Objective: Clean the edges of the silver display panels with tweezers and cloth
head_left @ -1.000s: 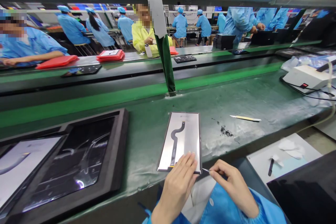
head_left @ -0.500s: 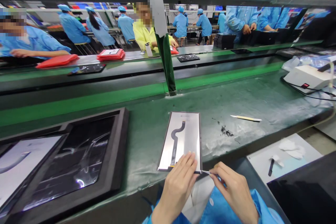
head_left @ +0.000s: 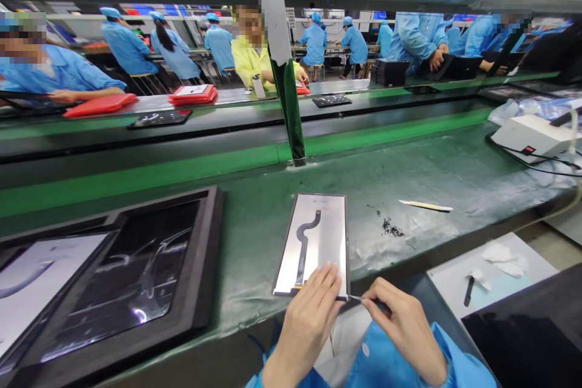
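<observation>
Left hand (head_left: 313, 318) flat, fingers together, on near end of shiny panel (head_left: 331, 236). Right hand (head_left: 402, 321) pinches thin metal tool (head_left: 355, 297), tip at panel's near right corner. Panel on green table (head_left: 252, 236), mostly past hands.

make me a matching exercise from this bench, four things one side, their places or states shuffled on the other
Things
1. Left hand
2. Right hand
3. Black foam tray
4. Thin yellow-handled tool

Places and states
a. Lying on the green bench, right of the display panel
b. Pinching a slim metal tool
c. Flat on the display panel
d. Left of the display panel, apart from it

Pairs: 1-c, 2-b, 3-d, 4-a
</observation>
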{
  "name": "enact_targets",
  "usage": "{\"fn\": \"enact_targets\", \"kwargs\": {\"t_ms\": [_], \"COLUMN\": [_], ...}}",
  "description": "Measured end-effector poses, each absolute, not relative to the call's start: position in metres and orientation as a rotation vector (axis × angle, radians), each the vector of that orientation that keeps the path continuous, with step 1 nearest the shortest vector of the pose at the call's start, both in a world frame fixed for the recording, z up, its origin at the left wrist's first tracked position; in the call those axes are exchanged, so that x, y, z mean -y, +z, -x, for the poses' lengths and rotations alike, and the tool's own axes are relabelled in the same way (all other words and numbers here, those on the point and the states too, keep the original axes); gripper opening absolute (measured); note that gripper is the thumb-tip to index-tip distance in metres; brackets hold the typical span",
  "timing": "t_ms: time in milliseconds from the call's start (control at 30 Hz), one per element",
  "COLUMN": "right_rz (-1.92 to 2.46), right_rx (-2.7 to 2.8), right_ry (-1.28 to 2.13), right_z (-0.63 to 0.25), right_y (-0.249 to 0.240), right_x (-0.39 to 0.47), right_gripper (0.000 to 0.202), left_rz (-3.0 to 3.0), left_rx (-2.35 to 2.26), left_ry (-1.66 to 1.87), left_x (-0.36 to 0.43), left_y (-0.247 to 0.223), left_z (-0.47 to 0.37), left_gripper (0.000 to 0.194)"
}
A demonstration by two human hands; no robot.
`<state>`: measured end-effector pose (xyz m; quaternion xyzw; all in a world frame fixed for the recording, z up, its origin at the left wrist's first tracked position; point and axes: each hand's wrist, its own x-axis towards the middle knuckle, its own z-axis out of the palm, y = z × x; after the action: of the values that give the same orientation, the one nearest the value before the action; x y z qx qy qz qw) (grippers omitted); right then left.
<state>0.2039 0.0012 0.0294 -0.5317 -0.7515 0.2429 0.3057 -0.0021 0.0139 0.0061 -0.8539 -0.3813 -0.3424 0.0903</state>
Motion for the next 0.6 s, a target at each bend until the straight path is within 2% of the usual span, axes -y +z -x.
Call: {"fn": "enact_targets", "kwargs": {"t_ms": [333, 500, 600], "right_rz": [1.471, 1.441, 1.434], "right_rx": [1.365, 1.213, 1.209], "right_ry": [1.624, 1.793, 1.784], "right_z": [-0.206, -0.206, -0.208], "right_y": [0.023, 0.027, 0.026], "right_x": [-0.021, -0.023, -0.024], "right_gripper": [0.026, 0.028, 0.031], "left_rz": [2.543, 2.553, 2.545], "left_rx": [1.137, 1.135, 1.144], "left_ry": [-1.022, -1.029, -1.036], "left_x": [-0.014, -0.014, -0.014], "left_y": [0.007, 0.006, 0.006], "left_z": [0.003, 0.003, 0.003], "left_gripper": [0.027, 0.029, 0.030]}}
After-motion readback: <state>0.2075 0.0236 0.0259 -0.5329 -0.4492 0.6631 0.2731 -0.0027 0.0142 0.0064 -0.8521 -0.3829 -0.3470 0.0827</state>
